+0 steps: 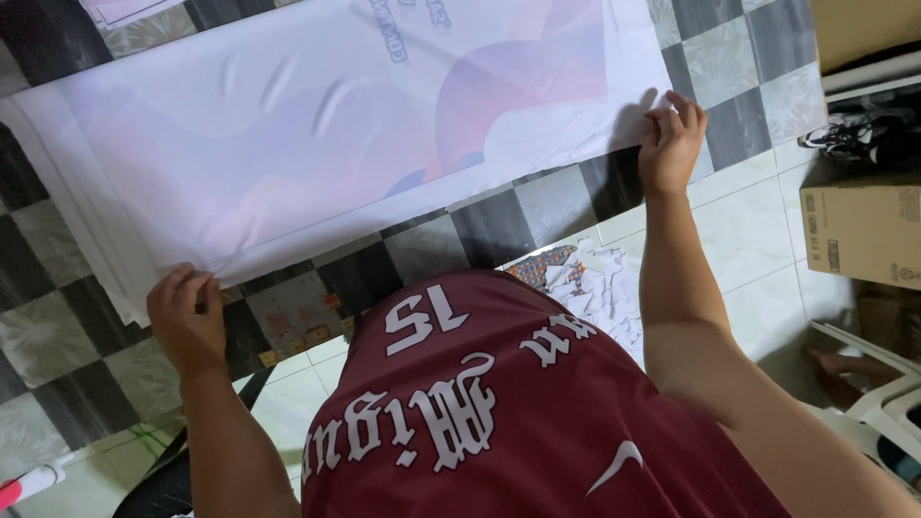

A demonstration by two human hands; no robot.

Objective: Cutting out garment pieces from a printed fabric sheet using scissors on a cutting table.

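A long white sheet of fabric [317,134] with faint pink, purple and blue print lies across a black-and-grey checkered tabletop [499,225]. My left hand [185,317] pinches the sheet's near edge at its left end. My right hand [672,142] grips the same near edge at its right end. Both arms reach out past my maroon jersey [499,412] with white lettering, which fills the lower middle of the view.
Cardboard boxes [863,230] stand on the white tiled floor at the right, with dark shoes [854,134] beside them. A white plastic chair [883,393] is at the lower right. Scraps of printed cloth [585,278] lie on the floor by the table's edge.
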